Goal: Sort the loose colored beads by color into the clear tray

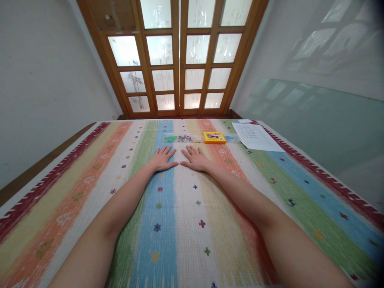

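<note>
My left hand (163,159) lies flat on the striped tablecloth (159,248), its fingers spread and nothing in them. Beside it my right hand (194,158) also rests palm down, fingers apart, the two thumbs almost touching. Just beyond the hands stretches a long clear plastic box (195,139) with compartments; green, dark and blue small pieces show inside, too small to name. A yellow and red box (214,137) sits over the right part of it, beyond my right hand. Neither hand touches these boxes.
Printed white paper sheets (256,137) lie at the far right of the table. A glass panel (309,124) leans along the right wall. Past the table's far edge stand wooden doors (179,72) with frosted panes. A white wall (54,80) runs along the left.
</note>
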`<state>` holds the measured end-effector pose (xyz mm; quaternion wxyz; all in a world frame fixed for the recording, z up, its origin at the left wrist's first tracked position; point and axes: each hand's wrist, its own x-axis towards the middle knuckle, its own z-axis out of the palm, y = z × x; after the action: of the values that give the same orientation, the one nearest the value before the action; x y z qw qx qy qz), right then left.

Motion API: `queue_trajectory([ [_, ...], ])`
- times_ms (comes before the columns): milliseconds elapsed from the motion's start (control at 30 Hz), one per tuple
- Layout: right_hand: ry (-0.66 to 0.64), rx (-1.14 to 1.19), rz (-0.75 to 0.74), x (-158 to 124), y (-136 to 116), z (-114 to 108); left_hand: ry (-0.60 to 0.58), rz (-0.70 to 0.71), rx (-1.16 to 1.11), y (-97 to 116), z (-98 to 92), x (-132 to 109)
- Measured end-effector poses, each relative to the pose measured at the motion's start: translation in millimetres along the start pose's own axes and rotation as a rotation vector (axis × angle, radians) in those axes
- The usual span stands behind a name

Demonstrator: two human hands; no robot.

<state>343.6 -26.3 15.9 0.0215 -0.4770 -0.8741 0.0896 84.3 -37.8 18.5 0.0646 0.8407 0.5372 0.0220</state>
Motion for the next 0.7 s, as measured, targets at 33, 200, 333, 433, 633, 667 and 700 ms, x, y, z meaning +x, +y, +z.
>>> queue_trajectory([
  [33,0.0,0.001,0.0,-0.1,0.0,-0.1,0.001,0.0,0.0,0.4,-0.1,-0.2],
  [200,0.005,0.0,0.004,-0.8,0.3,0.2,0.013,-0.002,0.002,2.2,-0.4,-0.9],
  [333,0.011,-0.002,-0.002,-1.0,-0.2,0.4,0.004,-0.011,-0.001,2.3,0.3,-0.1],
  [433,0.012,-0.008,0.002,-0.6,-0.7,0.3,0.001,-0.011,0.001,1.8,0.9,0.4],
  [633,0.004,-0.013,0.001,-0.1,-0.6,0.0,0.0,0.0,-0.004,0.5,1.6,0.4],
  [667,0.003,-0.012,0.001,-0.1,-0.4,0.0,0.002,0.001,-0.003,0.4,1.8,0.5],
  [700,0.003,-0.01,0.001,-0.1,-0.3,0.1,0.003,0.0,-0.002,0.3,1.9,0.6],
])
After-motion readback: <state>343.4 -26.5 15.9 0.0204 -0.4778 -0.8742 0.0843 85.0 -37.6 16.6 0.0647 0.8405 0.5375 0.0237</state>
